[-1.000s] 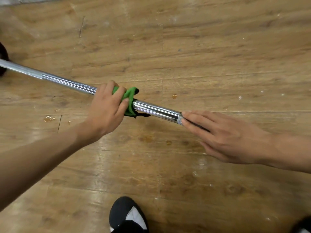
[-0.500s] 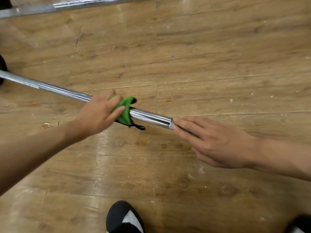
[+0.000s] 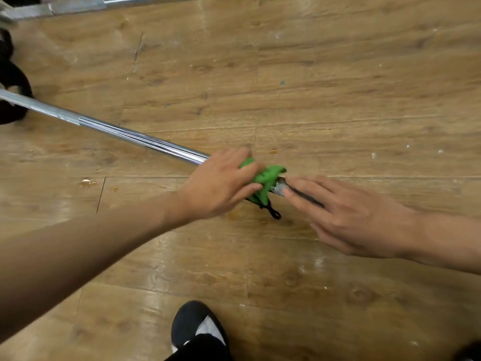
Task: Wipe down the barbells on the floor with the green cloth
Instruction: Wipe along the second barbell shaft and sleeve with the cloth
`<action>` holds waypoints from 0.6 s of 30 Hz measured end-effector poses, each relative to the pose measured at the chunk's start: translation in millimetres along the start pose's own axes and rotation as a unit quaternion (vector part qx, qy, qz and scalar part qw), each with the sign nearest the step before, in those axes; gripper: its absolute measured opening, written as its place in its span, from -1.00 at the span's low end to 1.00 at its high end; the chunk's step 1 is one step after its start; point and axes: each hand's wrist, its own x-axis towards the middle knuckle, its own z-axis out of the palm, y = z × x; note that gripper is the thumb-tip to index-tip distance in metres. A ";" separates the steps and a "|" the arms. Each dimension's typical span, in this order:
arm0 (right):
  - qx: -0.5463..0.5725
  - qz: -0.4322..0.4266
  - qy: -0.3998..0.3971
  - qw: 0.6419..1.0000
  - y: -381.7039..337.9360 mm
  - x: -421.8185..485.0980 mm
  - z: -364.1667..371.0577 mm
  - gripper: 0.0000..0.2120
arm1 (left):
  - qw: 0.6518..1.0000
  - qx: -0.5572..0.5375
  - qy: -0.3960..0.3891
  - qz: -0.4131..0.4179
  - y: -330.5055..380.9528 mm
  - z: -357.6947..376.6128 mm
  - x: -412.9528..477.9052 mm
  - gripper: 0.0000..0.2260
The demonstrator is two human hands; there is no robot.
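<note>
A chrome barbell (image 3: 135, 138) lies on the wooden floor, running from the left edge down to the middle. My left hand (image 3: 221, 183) grips the green cloth (image 3: 268, 178), which is wrapped round the bar; a black loop hangs from the cloth. Just right of the cloth, my right hand (image 3: 348, 217) rests on the bar with straight fingers and hides the rest of it. A short knurled bit of bar (image 3: 279, 188) shows between cloth and fingertips.
A second barbell (image 3: 104, 3) lies along the top edge. Black weight plates (image 3: 13, 97) sit at the far left. My black and white shoe (image 3: 197, 332) is at the bottom centre. A few wet drops (image 3: 87, 182) dot the floor.
My left hand has slid the green cloth rightward along the bar, closing the gap to my right hand's fingertips. The view has shifted, showing more of the far barbell.
</note>
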 end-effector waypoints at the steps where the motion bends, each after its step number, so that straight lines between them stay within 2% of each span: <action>1: 0.009 0.001 0.002 1.000 0.7 -0.1 0.9 -0.33 | 1.000 0.005 -0.004 -0.016 -16.8 -3.2 -6.7 -0.49; 6: 0.029 -0.005 0.018 0.999 8.3 1.9 0.8 -0.37 | 0.990 -0.003 -0.007 -0.143 -89.6 -18.6 -49.6 -0.45; 9: 0.035 -0.012 0.036 0.999 14.2 4.9 2.7 -0.43 | 0.981 0.007 0.016 -0.191 -87.6 -16.2 -49.0 -0.50; 14: 0.029 -0.018 0.038 0.999 27.8 6.1 0.0 -0.42 | 0.992 0.015 0.042 -0.116 -38.0 1.8 -17.3 -0.63; 18: -0.013 0.002 0.020 1.000 32.1 8.4 0.6 -0.30 | 0.997 0.026 0.039 -0.064 -16.2 9.5 8.3 -0.61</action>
